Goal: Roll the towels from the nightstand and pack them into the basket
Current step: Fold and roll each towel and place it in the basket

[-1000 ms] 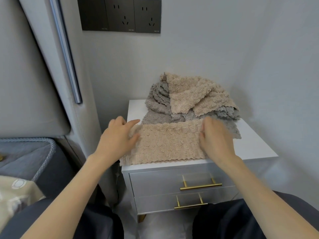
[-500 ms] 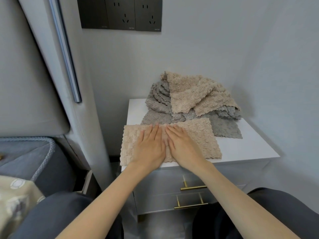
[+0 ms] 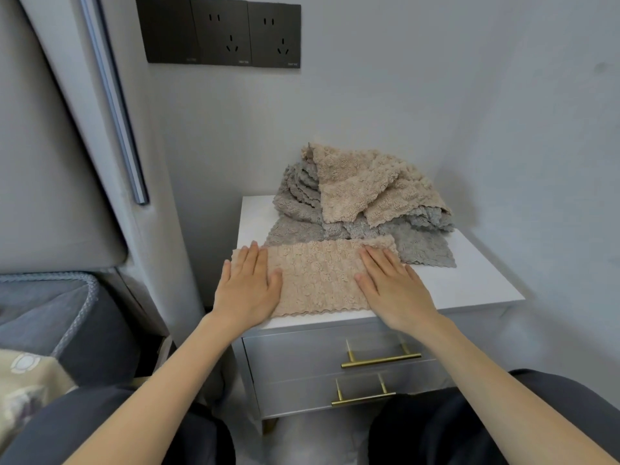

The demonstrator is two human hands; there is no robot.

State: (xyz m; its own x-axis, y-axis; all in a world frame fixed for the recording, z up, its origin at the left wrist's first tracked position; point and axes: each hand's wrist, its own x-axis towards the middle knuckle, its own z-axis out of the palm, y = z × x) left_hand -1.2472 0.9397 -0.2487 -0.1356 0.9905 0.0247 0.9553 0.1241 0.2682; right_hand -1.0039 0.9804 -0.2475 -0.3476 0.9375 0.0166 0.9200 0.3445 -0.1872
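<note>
grey walls (image 3: pixel 436 95) corner a bed (image 3: pixel 50 313) and a white nightstand (image 3: pixel 469 286) with two drawers (image 3: pixel 302 357), under three sockets (image 3: pixel 221 30). at its back lies one pile (image 3: pixel 352 193) of towels. in front lies one beige towel (image 3: pixel 318 276), its ends pressed by the left hand (image 3: pixel 246 290) and right hand (image 3: pixel 394 290), each grip wide and flat.

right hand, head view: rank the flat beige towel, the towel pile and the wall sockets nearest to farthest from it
1. flat beige towel: under the right hand, front of the nightstand.
2. towel pile: behind it, at the back of the nightstand.
3. wall sockets: high on the wall, upper left.
</note>
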